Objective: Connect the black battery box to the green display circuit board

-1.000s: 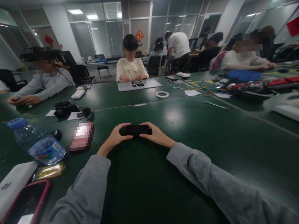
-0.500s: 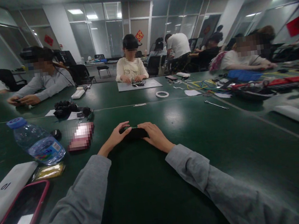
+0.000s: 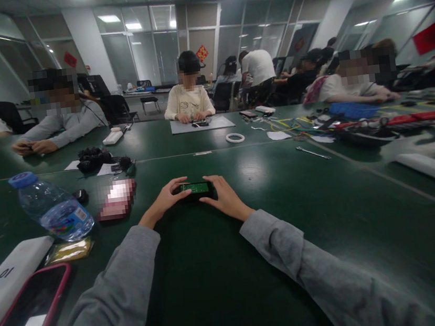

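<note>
A green circuit board (image 3: pixel 200 187) set in a black case or frame sits between my hands over the dark green table (image 3: pixel 222 268), its green face turned up toward me. My left hand (image 3: pixel 167 196) grips its left end, the thumb lying over the near edge and the fingers around the far side. At the right end, my right hand (image 3: pixel 225 196) holds it between the thumb in front and the fingers behind. Part of the case is hidden by my fingers and by shadow. Whether it touches the table I cannot tell.
Left of my hands are a pink phone (image 3: pixel 118 199), a water bottle (image 3: pixel 54 207), a gold packet (image 3: pixel 69 250), a white device (image 3: pixel 12 278) and a red-edged phone (image 3: pixel 30 313). A wrench (image 3: pixel 313 153) and white ring (image 3: pixel 235 138) lie beyond. Co-workers sit across the table.
The board has tipped so that its green face now shows, where before mostly the dark side of the case was seen. My right hand's fingers have spread from its top to its right end.
</note>
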`<state>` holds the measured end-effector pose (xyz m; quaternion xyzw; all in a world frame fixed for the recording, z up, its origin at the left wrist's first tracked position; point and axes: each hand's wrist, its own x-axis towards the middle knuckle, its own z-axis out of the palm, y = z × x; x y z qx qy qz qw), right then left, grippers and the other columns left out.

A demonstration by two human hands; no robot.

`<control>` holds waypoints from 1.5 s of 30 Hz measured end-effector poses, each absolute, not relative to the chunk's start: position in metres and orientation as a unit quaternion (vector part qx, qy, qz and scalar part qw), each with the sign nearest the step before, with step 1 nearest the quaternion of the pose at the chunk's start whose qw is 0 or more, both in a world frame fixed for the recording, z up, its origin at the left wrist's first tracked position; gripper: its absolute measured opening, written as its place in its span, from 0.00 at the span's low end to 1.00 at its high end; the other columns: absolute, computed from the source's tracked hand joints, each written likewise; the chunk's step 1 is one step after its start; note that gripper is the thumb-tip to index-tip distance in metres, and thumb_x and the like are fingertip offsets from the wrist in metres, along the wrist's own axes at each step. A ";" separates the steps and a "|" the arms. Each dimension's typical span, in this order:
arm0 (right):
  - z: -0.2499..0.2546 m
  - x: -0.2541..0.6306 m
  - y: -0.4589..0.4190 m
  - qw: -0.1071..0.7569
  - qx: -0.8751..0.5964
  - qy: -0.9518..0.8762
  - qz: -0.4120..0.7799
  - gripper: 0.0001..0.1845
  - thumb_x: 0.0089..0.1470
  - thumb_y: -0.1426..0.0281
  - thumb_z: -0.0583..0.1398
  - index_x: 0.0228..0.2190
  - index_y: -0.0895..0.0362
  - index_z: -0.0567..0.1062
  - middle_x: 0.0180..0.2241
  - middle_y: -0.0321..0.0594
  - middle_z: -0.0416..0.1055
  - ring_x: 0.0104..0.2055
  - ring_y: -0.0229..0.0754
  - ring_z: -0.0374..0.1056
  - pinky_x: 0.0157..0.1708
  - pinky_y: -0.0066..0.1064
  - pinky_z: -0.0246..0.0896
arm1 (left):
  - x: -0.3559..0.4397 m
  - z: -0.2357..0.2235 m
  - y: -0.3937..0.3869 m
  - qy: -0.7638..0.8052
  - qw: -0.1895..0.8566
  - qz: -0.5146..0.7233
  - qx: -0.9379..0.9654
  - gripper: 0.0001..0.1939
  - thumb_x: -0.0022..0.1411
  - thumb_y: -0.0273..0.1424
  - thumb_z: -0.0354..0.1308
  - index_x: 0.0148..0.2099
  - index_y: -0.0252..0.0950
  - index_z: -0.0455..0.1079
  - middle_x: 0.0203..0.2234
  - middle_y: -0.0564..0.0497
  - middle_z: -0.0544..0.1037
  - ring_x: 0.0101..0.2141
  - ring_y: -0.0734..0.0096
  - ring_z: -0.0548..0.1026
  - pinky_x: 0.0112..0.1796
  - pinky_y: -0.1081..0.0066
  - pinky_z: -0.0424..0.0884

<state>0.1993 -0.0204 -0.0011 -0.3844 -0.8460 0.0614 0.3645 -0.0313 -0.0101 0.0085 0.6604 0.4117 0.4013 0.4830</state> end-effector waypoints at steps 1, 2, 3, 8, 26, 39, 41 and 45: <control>-0.003 0.199 -0.019 0.358 -0.384 -0.849 0.063 0.35 0.51 0.57 0.60 0.56 0.54 0.55 0.51 0.48 0.59 0.53 0.50 0.56 0.53 0.48 0.55 | -0.031 0.008 -0.009 0.413 0.489 0.406 0.652 0.27 0.55 0.38 0.58 0.56 0.39 0.60 0.52 0.44 0.70 0.52 0.61 0.68 0.53 0.58 0.63; -0.006 0.199 -0.018 0.351 -0.387 -0.850 0.064 0.35 0.52 0.57 0.60 0.57 0.55 0.54 0.52 0.48 0.59 0.54 0.51 0.56 0.53 0.49 0.55 | -0.032 0.008 -0.009 0.416 0.493 0.413 0.643 0.25 0.57 0.38 0.56 0.56 0.38 0.61 0.51 0.44 0.71 0.52 0.62 0.69 0.53 0.58 0.63; -0.008 0.200 -0.017 0.346 -0.393 -0.850 0.065 0.36 0.52 0.58 0.59 0.57 0.55 0.53 0.52 0.48 0.58 0.53 0.51 0.56 0.52 0.50 0.55 | -0.032 0.008 -0.008 0.418 0.494 0.419 0.638 0.23 0.59 0.39 0.54 0.55 0.38 0.62 0.51 0.44 0.71 0.51 0.62 0.69 0.53 0.58 0.63; -0.014 0.201 -0.013 0.324 -0.418 -0.846 0.072 0.33 0.54 0.56 0.58 0.56 0.54 0.55 0.49 0.48 0.61 0.50 0.51 0.59 0.48 0.49 0.58 | -0.032 0.004 -0.006 0.437 0.477 0.429 0.630 0.21 0.62 0.39 0.49 0.55 0.38 0.62 0.50 0.45 0.72 0.50 0.63 0.70 0.52 0.59 0.64; -0.008 0.204 -0.012 0.408 -0.375 -0.801 0.227 0.29 0.47 0.66 0.64 0.48 0.54 0.60 0.47 0.42 0.60 0.49 0.44 0.61 0.50 0.40 0.60 | -0.036 0.005 -0.003 0.442 0.467 0.393 0.658 0.27 0.52 0.41 0.60 0.54 0.39 0.63 0.50 0.44 0.71 0.51 0.60 0.69 0.53 0.55 0.62; -0.021 0.211 0.006 0.431 -0.385 -0.729 0.367 0.20 0.54 0.61 0.59 0.47 0.54 0.66 0.44 0.41 0.65 0.47 0.42 0.64 0.48 0.38 0.62 | -0.035 0.004 0.000 0.437 0.494 0.400 0.637 0.26 0.53 0.37 0.61 0.53 0.38 0.62 0.50 0.44 0.71 0.50 0.62 0.70 0.51 0.56 0.64; -0.019 0.211 0.004 0.431 -0.381 -0.730 0.370 0.19 0.54 0.61 0.59 0.46 0.54 0.66 0.44 0.41 0.65 0.46 0.42 0.64 0.48 0.38 0.63 | -0.035 0.002 0.001 0.434 0.496 0.402 0.636 0.26 0.52 0.37 0.61 0.52 0.38 0.62 0.50 0.44 0.71 0.50 0.62 0.70 0.51 0.56 0.64; -0.016 0.210 0.003 0.430 -0.382 -0.728 0.372 0.18 0.54 0.63 0.59 0.46 0.55 0.67 0.43 0.42 0.65 0.45 0.42 0.65 0.46 0.38 0.64 | -0.036 -0.002 0.004 0.427 0.497 0.405 0.638 0.24 0.52 0.37 0.61 0.51 0.38 0.64 0.50 0.44 0.70 0.51 0.62 0.69 0.52 0.56 0.63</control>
